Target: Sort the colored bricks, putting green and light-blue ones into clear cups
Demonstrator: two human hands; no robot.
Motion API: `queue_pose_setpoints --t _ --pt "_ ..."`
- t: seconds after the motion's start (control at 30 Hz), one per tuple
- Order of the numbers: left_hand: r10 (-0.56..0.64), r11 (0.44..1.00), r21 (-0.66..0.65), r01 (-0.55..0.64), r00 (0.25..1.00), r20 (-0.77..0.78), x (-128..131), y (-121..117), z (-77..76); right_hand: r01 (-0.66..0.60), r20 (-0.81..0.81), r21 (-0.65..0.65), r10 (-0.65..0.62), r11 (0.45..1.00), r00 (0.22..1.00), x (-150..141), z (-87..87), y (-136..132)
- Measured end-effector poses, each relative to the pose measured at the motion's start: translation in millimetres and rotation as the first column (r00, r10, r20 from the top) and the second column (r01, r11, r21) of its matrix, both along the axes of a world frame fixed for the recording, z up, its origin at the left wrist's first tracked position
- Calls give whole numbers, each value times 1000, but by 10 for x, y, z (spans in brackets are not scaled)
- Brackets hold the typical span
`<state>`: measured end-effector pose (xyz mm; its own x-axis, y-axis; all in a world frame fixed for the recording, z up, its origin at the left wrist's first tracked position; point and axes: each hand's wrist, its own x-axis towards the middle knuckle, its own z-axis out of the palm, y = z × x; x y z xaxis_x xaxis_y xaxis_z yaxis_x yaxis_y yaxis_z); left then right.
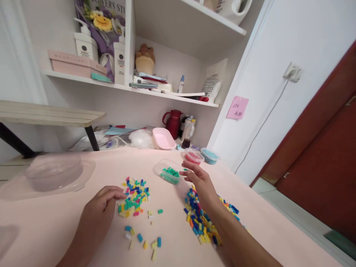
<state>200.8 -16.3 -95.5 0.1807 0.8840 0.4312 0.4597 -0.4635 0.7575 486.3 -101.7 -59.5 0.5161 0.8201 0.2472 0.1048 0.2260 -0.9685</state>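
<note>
Head view: 3 tubs (159,170) of green, red, blue pieces (170,172); hands (200,181), grip unclear

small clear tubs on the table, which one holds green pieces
The leftmost small tub, beside the right hand; the tub of red pieces and the tub of blue pieces sit farther back.

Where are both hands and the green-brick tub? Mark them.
Left hand (102,203): head view, mid-hand.
Right hand (203,183): head view, mid-hand.
Green-brick tub (158,169): head view, bare left end.
</note>
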Motion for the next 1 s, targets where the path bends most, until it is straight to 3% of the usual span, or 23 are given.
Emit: queue_pose_setpoints --t 0.13,0.23,0.37,0.47,0.53,0.63,0.73,0.87,1.0 --pt "23 999 -27 -22 999 23 -4 -5 25 5 26 52 -6 999 1000 -56 -18 -9" --pt "46 997 -56 -44 998 41 -4 -19 54 28 71 134 -38 991 997 -75 65 -57" --pt "84 991 -114 -77 994 64 6 -39 108 156 178 203 -193 967 965 151 247 -162" --pt "109 982 -162 -96 991 76 9 -36 137 326 301 131 -351 936 887 452 287 -209" --pt "121 975 -199 -103 990 77 5 -25 147 410 415 25 -383 912 825 639 248 -214" --pt "125 958 -268 -99 989 84 -4 -8 163 529 707 -237 -229 815 669 829 131 -200" --pt "131 941 -325 -98 988 81 -6 -3 187 610 825 -388 -35 691 565 899 -10 -187" --pt "140 932 -346 -112 988 59 2 -12 214 633 827 -420 -13 650 562 902 -158 -185" --pt "124 940 -325 -105 992 38 10 -29 218 621 824 -397 -36 675 566 889 -199 -170"
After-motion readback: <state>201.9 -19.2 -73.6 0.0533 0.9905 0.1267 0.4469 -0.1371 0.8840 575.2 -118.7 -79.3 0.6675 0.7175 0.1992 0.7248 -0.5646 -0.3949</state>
